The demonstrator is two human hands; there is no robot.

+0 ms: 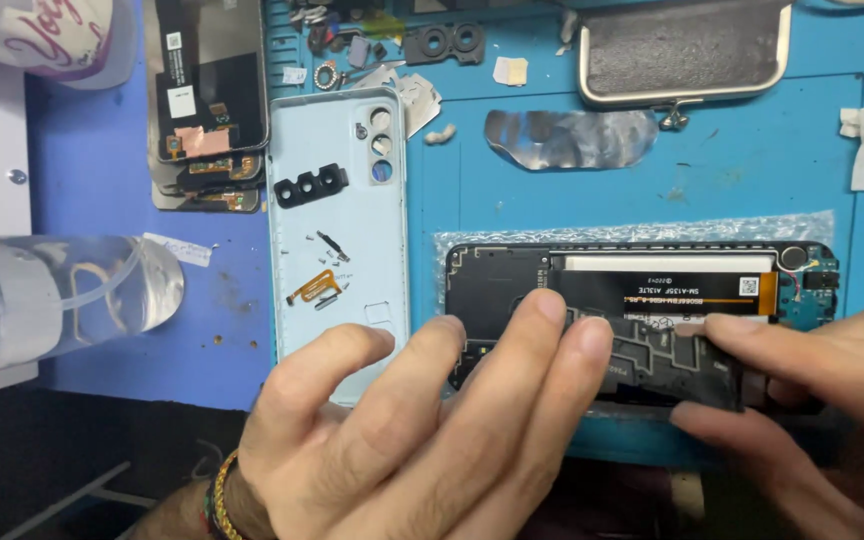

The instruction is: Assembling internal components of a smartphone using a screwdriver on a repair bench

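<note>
Fingers of the left hand [422, 420] are spread and rest on the opened phone [642, 310], which lies on the blue mat [752, 160]. The right hand [832, 390] pinches a dark cover plate [687, 375] at the phone's near edge. Beside it, the pale back cover [337, 290] lies hollow-side up, holding tiny screws [324, 240], an orange flex cable [314, 287] and a black camera bezel [310, 185].

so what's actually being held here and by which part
The right hand pinches a black battery at its right end, thumb on top, over the opened phone. The left hand grips nothing; its fingertips rest on the battery's left part.
</note>
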